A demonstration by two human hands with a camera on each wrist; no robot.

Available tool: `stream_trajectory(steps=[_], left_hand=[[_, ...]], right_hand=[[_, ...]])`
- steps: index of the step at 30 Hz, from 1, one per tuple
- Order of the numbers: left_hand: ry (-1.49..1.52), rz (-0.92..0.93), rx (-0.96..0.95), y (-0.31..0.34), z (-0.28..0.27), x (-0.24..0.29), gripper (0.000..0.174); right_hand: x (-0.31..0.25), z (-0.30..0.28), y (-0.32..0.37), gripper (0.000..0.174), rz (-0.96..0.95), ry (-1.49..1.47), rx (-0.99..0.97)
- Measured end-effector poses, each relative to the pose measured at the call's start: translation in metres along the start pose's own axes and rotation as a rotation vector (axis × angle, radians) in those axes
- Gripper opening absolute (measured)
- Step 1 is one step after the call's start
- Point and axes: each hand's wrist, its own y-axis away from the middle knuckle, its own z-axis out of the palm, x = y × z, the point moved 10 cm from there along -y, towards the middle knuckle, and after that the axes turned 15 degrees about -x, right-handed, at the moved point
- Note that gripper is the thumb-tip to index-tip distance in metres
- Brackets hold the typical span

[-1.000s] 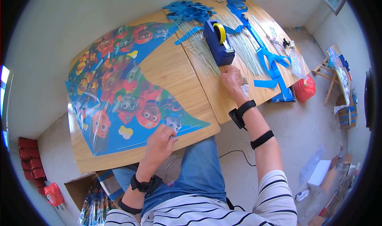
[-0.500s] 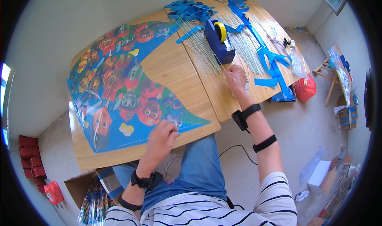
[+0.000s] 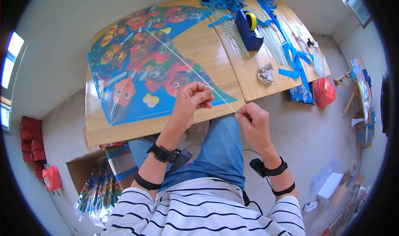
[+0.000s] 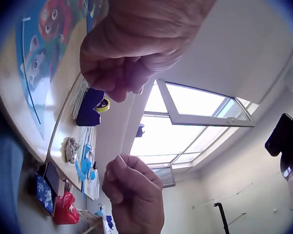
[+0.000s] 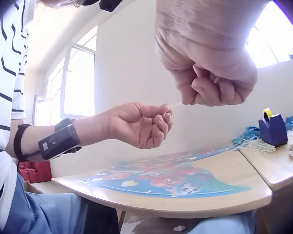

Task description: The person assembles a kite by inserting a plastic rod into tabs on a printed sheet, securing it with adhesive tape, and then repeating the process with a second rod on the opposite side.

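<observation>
In the head view a thin white stick (image 3: 178, 56) slants above the printed plastic sheet (image 3: 150, 86). My left hand (image 3: 189, 105) pinches it between thumb and fingertips, and my right hand (image 3: 254, 123) pinches its lower end. In the right wrist view a short piece of the stick (image 5: 176, 105) shows between the left hand (image 5: 136, 124) and the right hand (image 5: 210, 73). Both hands are raised in the left wrist view, the left (image 4: 132, 48) above and the right (image 4: 134, 195) below. Another white stick (image 3: 154, 115) lies along the sheet's near edge.
On the table (image 3: 208, 49), a blue tape dispenser (image 3: 249, 34) stands right of the sheet, among bundled sticks (image 3: 230, 36) and blue strips (image 3: 297, 61). A crumpled grey-white lump (image 3: 265, 74) lies nearer. Beside the table are a red bag (image 3: 324, 92) and an open box (image 3: 85, 165).
My right hand has come back from beside the tape dispenser toward my left hand. My left hand has moved up and right, and a stick is now held between both. The head view has shifted.
</observation>
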Motion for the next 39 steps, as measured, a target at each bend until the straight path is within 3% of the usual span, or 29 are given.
stream_trajectory(steps=[7, 10, 16, 19, 22, 25, 28, 31, 37, 39], left_hand=[[0.03, 0.062, 0.011, 0.043, -0.005, 0.021, 0.007], [0.012, 0.104, -0.012, 0.052, -0.002, 0.026, 0.007], [0.027, 0.153, -0.104, 0.058, 0.017, 0.039, 0.011], [0.042, 0.121, -0.127, 0.059, 0.025, 0.038, 0.012], [-0.024, 0.113, -0.158, 0.06, 0.024, 0.039, 0.011], [-0.124, 0.088, -0.188, 0.065, 0.023, 0.039, 0.009], [-0.174, 0.073, -0.193, 0.067, 0.028, 0.035, 0.009], [-0.171, 0.08, -0.172, 0.069, 0.038, 0.033, 0.011], [-0.127, 0.131, -0.145, 0.069, 0.026, 0.035, 0.014], [-0.089, 0.122, -0.109, 0.068, 0.02, 0.031, 0.013]], right_hand=[[-0.046, 0.018, 0.017, 0.009, -0.132, 0.061, -0.04], [-0.033, 0.025, 0.023, 0.009, -0.04, -0.132, -0.138], [-0.02, 0.048, 0.055, 0.013, 0.342, -0.666, -0.308], [-0.028, 0.045, 0.056, 0.012, 0.32, -0.72, -0.302], [-0.014, 0.059, 0.059, 0.013, 0.346, -0.749, -0.38], [-0.008, 0.065, 0.054, 0.011, 0.319, -0.398, -0.386], [-0.064, 0.045, 0.039, 0.016, -0.024, -0.008, -0.206], [-0.059, 0.056, 0.031, 0.02, 0.042, -0.113, -0.188], [-0.057, 0.06, 0.034, 0.01, -0.031, -0.174, -0.081], [-0.044, 0.067, 0.033, 0.006, 0.088, -0.422, -0.167]])
